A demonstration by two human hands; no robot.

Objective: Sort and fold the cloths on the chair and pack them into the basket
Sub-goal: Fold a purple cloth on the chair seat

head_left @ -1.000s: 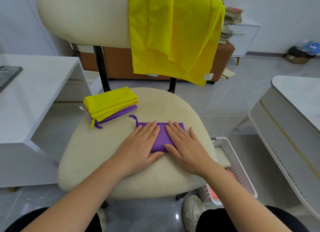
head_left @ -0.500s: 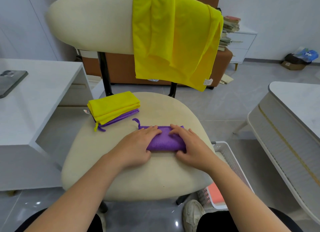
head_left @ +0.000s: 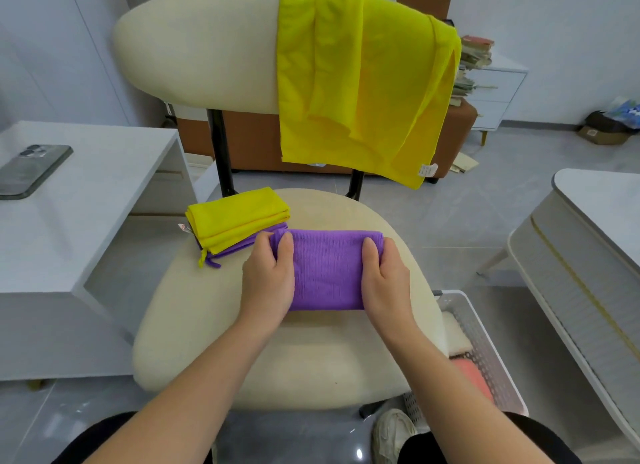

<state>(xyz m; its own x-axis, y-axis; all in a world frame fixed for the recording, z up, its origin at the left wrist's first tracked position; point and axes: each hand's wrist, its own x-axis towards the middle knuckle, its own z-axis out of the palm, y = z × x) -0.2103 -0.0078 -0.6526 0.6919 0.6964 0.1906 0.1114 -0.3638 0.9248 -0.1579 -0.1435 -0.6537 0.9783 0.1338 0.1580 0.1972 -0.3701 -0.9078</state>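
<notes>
1. the chair [head_left: 194, 325] is the work surface: folded pieces lie on its seat, the waiting one hangs on its back.
2. an unfolded yellow cloth [head_left: 363, 82] hangs over the back's right side, likely parked until its turn.
3. the basket [head_left: 491, 356] sits on the floor at the near right, handy for packing.
4. a folded stack [head_left: 239, 217], yellow over purple, lies at the seat's far left.
5. the folded purple cloth [head_left: 327, 269] is mid-seat; the left hand [head_left: 270, 280] and right hand [head_left: 386, 280] each pinch an end, thumbs on top, probably to carry it flat.

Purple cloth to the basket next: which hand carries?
Right, probably. The right hand grips the purple cloth at its right end, and the basket sits on the floor on that side; the left hand would cross over.
</notes>
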